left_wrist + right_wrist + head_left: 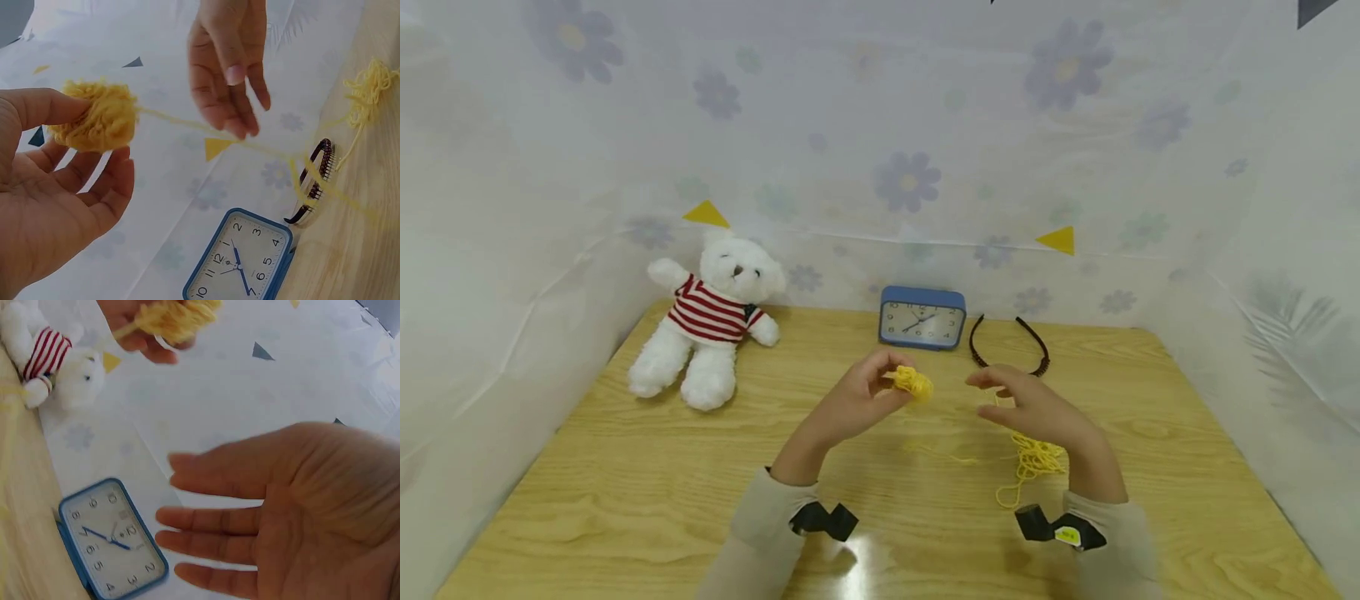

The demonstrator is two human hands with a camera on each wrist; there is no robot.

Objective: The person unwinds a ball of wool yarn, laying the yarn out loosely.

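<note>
A small wound bundle of yellow yarn point(913, 383) is pinched between the thumb and fingers of my left hand point(857, 400), above the middle of the table. In the left wrist view a strand runs from the bundle point(100, 115) toward the right hand point(228, 69). My right hand point(1037, 406) hovers to the right with its fingers extended and apart; its palm point(331, 506) shows nothing held in the right wrist view. Beneath it a loose tangle of yellow yarn point(1036, 457) lies on the table, partly hidden by that hand.
A blue alarm clock point(922, 318) stands at the table's back, with a dark headband point(1045, 362) to its right. At the back left sits a white teddy bear point(707, 317) in a striped shirt. Flower-patterned sheeting point(820, 192) encloses the wooden table point(625, 500).
</note>
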